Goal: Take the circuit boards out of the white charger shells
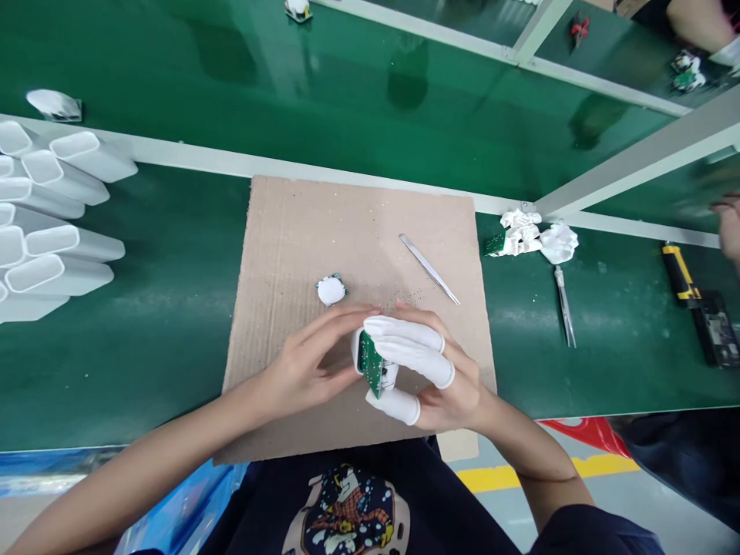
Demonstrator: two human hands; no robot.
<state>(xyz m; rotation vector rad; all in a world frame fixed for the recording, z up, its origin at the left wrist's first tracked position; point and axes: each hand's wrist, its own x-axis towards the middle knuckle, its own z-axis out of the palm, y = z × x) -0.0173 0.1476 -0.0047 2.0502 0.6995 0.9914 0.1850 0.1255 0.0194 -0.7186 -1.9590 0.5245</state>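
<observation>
My left hand is wrapped round a small white plastic housing, mostly hidden behind the fingers, its open end facing right. White finger cots cover the thumb and two fingers of my right hand. Those fingers pinch a green circuit board at the mouth of the housing; how far it is inside, I cannot tell. Beneath both hands lies a sheet of cardboard. On it, beyond my left hand, rests a small board with a white round top. Metal tweezers lie at the right.
Several white tubes are stacked at the left. To the right are crumpled white material, a second pair of tweezers and a yellow-black tool. A white frame rail runs behind the cardboard. Another person's hand shows at far right.
</observation>
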